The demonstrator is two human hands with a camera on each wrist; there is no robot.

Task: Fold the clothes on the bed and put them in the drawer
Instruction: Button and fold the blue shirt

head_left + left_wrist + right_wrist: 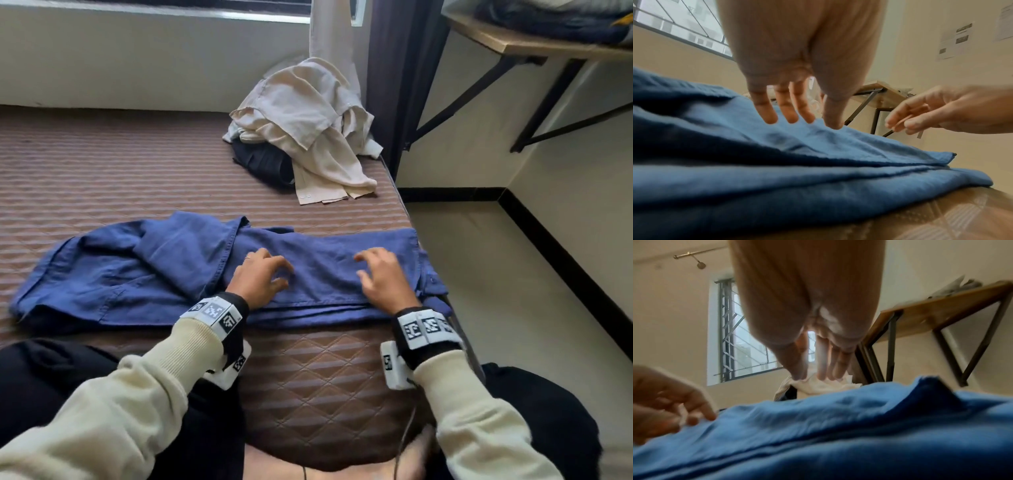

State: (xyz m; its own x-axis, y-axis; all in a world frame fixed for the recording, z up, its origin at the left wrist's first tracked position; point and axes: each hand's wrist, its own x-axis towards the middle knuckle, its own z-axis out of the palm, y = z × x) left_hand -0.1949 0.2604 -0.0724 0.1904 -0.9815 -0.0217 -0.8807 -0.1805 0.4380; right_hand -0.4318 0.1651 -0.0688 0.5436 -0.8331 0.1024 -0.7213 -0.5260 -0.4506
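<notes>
From the head view, the blue shirt (191, 274) is lying across the bed (102, 164), its right end reaching the mattress edge. The left hand (260, 277) and right hand (383, 277) are hovering over it, fingers loosely spread, holding nothing. A cream pile (308, 126) is sitting well behind.

Left wrist view: fingers (767, 112) are hanging just above the fabric.

Right wrist view: fingers (835, 365) are pointing down, relaxed.

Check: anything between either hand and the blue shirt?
Nothing visible. The left hand and right hand are both directly over the blue shirt, fingers spread. The cream pile lies apart, farther back on the bed.
</notes>
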